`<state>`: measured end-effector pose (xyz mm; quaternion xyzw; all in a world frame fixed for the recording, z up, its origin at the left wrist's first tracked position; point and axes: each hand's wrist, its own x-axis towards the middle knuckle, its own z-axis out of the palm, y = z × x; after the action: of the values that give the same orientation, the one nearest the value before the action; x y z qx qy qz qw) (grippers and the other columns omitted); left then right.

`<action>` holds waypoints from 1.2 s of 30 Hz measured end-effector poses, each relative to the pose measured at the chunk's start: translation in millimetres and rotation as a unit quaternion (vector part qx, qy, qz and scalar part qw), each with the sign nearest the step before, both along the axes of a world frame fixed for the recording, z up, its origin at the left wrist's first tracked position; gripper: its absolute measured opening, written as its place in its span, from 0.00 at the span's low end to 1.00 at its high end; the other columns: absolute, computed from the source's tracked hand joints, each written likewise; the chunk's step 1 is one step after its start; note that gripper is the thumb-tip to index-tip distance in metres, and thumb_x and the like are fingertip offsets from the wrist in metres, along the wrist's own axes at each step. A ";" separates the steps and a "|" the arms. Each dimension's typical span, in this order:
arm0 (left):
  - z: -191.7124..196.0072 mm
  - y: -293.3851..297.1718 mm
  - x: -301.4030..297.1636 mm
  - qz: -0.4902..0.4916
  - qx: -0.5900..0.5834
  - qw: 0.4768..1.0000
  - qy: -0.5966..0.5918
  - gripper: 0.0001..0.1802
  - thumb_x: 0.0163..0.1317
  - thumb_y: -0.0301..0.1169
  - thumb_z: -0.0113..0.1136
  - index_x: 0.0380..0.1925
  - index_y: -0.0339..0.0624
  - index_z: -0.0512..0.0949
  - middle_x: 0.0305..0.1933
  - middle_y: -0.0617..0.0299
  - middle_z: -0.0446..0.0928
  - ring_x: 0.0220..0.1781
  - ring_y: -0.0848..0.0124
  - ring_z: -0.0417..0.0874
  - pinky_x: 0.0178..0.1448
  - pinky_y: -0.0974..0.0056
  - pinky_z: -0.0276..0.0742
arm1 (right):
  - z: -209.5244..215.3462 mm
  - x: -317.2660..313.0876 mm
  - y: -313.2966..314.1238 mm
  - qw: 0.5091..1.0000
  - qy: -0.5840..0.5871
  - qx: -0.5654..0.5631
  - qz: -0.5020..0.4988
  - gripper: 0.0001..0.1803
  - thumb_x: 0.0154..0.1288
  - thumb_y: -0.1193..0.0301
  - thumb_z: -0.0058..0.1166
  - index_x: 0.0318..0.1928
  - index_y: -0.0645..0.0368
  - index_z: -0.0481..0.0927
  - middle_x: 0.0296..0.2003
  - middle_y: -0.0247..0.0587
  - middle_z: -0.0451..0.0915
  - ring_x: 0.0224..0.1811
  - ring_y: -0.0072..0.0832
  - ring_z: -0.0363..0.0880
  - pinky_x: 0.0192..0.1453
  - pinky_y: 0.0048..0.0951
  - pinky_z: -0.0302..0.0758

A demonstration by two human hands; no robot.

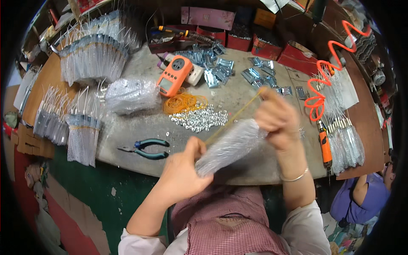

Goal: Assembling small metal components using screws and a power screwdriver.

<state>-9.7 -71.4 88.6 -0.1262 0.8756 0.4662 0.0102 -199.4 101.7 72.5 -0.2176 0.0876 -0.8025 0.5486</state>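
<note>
A bundle in clear bubble wrap (231, 146) slants above the near edge of the workbench, over my lap. My left hand (185, 168) is closed round its lower left end, thumb on top. From that thumb a yellow rubber band (239, 114) runs taut up to the fingertips of my right hand (278, 117), which pinch it. The right hand is smeared by motion, at the bundle's upper right end; whether it also touches the wrap I cannot tell. Loose rubber bands (180, 103) lie in a heap beyond, beside a pile of small metal nuts (202, 119).
Pliers (144, 148) lie left of my hands. An orange meter (174, 76) stands behind the rubber bands, near metal brackets (219, 70). Wrapped bundles with white wires (91, 63) fill the left. An orange screwdriver (325, 146) with a coiled hose (316, 91) is at right, near a seated person (361, 197).
</note>
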 end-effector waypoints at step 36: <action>-4.8 -72.8 52.0 0.297 0.035 0.833 0.465 0.42 0.55 0.37 0.68 0.64 0.30 0.56 0.59 0.45 0.68 0.61 0.56 0.70 0.64 0.54 0.66 | 24.9 116.9 -141.5 0.564 0.743 0.256 -0.253 0.35 0.51 0.77 0.57 0.63 0.61 0.63 0.52 0.58 0.72 0.52 0.50 0.74 0.55 0.41 0.73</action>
<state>42.3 -144.2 83.8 -0.1482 0.6807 0.4805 -0.5327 -82.5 -39.7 97.4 -0.5564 0.7177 -0.4074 0.0966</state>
